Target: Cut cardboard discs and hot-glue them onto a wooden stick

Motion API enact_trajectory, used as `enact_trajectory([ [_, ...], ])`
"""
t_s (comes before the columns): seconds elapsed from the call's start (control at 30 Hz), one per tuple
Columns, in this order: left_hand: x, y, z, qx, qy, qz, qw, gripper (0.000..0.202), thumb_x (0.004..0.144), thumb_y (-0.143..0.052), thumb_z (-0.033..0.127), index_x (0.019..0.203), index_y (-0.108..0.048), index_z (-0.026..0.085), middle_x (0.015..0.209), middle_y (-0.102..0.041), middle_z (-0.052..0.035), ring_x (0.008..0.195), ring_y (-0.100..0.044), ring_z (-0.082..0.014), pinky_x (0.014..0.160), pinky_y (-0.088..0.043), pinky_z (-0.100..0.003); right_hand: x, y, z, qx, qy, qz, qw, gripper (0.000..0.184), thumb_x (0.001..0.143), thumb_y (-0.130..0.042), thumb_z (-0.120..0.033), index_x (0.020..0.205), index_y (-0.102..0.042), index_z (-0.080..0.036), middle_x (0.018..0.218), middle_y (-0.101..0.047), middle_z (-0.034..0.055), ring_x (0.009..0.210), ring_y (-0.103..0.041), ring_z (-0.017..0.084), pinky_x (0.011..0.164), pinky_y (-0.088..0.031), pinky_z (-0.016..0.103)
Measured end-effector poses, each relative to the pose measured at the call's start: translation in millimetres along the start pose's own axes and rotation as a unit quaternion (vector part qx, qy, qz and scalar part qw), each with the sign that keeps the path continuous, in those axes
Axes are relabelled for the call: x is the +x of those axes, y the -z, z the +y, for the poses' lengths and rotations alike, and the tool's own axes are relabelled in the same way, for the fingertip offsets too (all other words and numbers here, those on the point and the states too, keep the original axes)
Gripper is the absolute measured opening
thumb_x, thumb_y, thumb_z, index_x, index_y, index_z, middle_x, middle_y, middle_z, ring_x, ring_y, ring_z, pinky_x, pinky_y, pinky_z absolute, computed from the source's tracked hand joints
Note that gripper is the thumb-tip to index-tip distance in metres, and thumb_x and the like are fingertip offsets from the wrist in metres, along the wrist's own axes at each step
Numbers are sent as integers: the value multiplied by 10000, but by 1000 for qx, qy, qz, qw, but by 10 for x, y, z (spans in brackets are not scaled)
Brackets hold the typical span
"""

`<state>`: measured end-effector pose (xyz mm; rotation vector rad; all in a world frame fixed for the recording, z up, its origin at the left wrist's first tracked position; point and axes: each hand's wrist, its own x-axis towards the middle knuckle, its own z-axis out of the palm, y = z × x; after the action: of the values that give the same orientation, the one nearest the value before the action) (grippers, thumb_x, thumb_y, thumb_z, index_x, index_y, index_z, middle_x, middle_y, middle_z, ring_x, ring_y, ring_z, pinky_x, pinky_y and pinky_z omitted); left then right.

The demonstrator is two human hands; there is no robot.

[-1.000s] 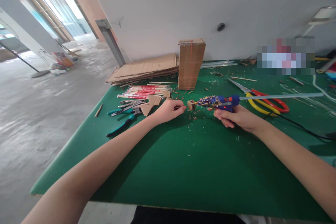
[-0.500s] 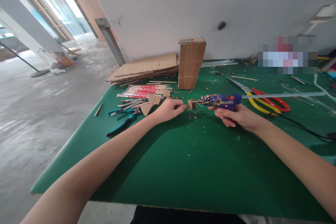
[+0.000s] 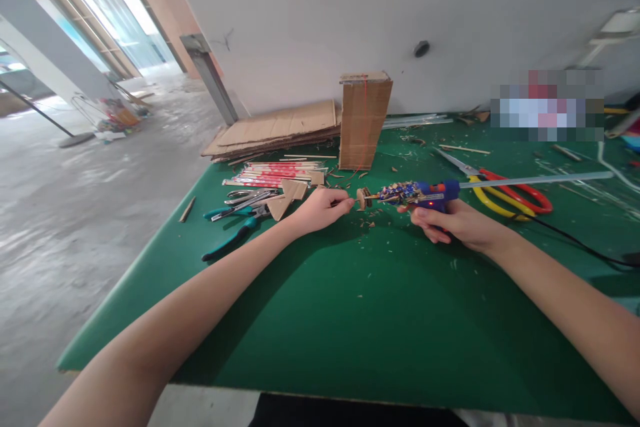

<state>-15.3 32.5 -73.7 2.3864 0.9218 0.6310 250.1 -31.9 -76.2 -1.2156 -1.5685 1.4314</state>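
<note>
My left hand is closed in a pinch on a thin stick, mostly hidden by the fingers. At the stick's right end sits a small round cardboard piece, which looks like discs with a gap between them. My right hand grips a blue hot glue gun with a small lit red light. A long clear glue stick runs out of its back. The gun's front is crusted with bits of debris, and its nozzle points left, at or very near the cardboard piece; contact cannot be made out.
Scissors with red and yellow handles lie behind my right hand. Pliers, cut cardboard pieces and wrapped sticks lie left. A cardboard box stands upright near the wall, beside stacked cardboard sheets. Scraps litter the green table.
The cardboard piece has turned slightly on its stick, so the gap between its discs shows more. The glue gun has shifted only slightly; my left hand has stayed almost in place.
</note>
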Motion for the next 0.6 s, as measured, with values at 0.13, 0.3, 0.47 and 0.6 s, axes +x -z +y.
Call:
enact_trajectory([
  [0.13, 0, 0, 0, -6, 0, 0, 1000, 345, 882, -398, 335, 639, -557, 149, 571, -507, 22, 565, -464, -99, 572, -350, -230, 1, -7, -11, 0, 2, -1, 1000, 364, 763, -646, -469, 965, -613, -168, 466, -409, -86, 349, -328, 47, 423, -401, 249],
  [0.3, -3, 8, 3, -9, 2, 3, 1000, 346, 883, -404, 327, 636, -568, 149, 572, -522, 18, 570, -478, -99, 578, -357, -228, -13, -6, -25, -14, -1, -2, 1000, 363, 781, -622, -483, 969, -607, -173, 401, -374, -96, 357, -337, 62, 446, -409, 246],
  [0.47, -1, 7, -10, -12, -1, 3, 1000, 359, 892, -396, 335, 649, -580, 146, 583, -538, 13, 575, -490, -98, 585, -363, -226, -12, -11, -35, -10, -3, -3, 1000, 366, 766, -635, -486, 957, -603, -175, 424, -394, -94, 353, -327, 56, 434, -395, 246],
  [0.6, -1, 4, -16, -15, -5, -1, 1000, 377, 901, -386, 352, 657, -587, 147, 581, -534, 14, 574, -489, -97, 587, -365, -226, -11, -16, -37, -6, -2, -3, 1000, 354, 771, -632, -477, 948, -601, -172, 415, -385, -97, 351, -331, 59, 432, -395, 246],
])
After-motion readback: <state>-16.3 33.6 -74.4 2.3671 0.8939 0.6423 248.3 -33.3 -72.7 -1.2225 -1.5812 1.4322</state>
